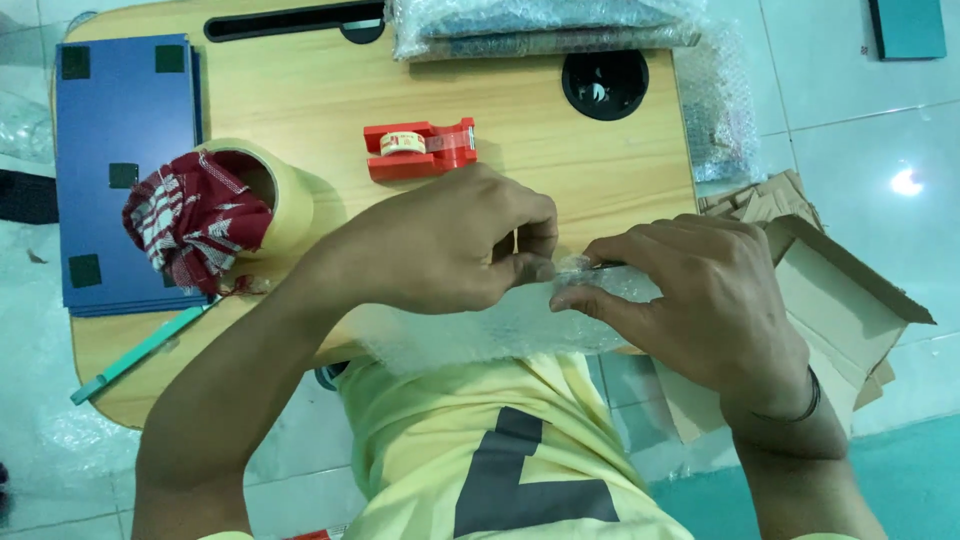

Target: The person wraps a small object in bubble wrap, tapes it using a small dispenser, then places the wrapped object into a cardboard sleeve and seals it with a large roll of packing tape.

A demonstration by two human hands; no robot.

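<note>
Left hand and right hand both pinch bubble-wrapped bundle at table edge; red tape dispenser just beyond.

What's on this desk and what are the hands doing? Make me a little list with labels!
Surface: wooden lap desk over a tiled floor
Left hand: pinching the bubble-wrapped item
Right hand: gripping the same item's edge
Behind the hands: red tape dispenser
Left side: tape roll stuffed with a red checked cloth, blue boards, teal cutter
Right side: open cardboard box
</note>
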